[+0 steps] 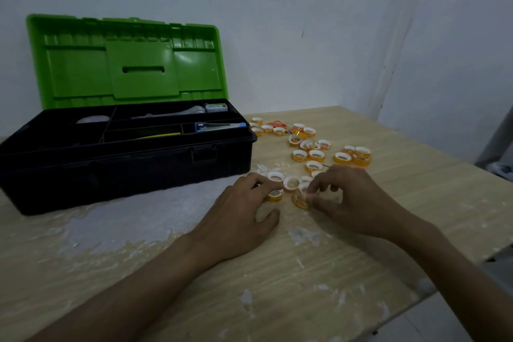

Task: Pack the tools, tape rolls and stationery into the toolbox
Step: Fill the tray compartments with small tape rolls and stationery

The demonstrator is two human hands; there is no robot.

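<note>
Toolbox: the toolbox (pixel 125 164) stands open at the left of the table (pixel 305 272), green lid (pixel 125 61) tipped back toward the wall, black tray on top with a blue-handled tool (pixel 219 126), a yellow item (pixel 158 135) and a small box (pixel 216 107) already in its compartments.
Tape rolls: many small tape rolls (pixel 316 155) lie scattered on the table to the right of the toolbox, some touching, some apart; a cluster sits right under the fingers.
Scissors: something orange, probably scissors (pixel 277 123), lies at the far edge of the scatter, partly hidden by rolls.
Left hand: the left hand (pixel 244 216) rests low on the table, fingers curled narrow over a roll (pixel 275 196) at its tips; whether it truly grips it I cannot tell.
Right hand: the right hand (pixel 352 203) pinches a tilted roll (pixel 301 200) between thumb and fingertips, lifted slightly on edge.
Risk, rolling: the rolls are round and light, so a nudge from either hand could send one off the near or right table edge.
Risk, overfilling: gathering several at once in a narrow pinch may drop some on the way to the toolbox.
Risk, placement: the tray compartments look shallow and partly taken; rolls piled there could stop the lid closing.
Risk, surface: white flaky residue (pixel 116 225) on the table could stick to the tape sides.
</note>
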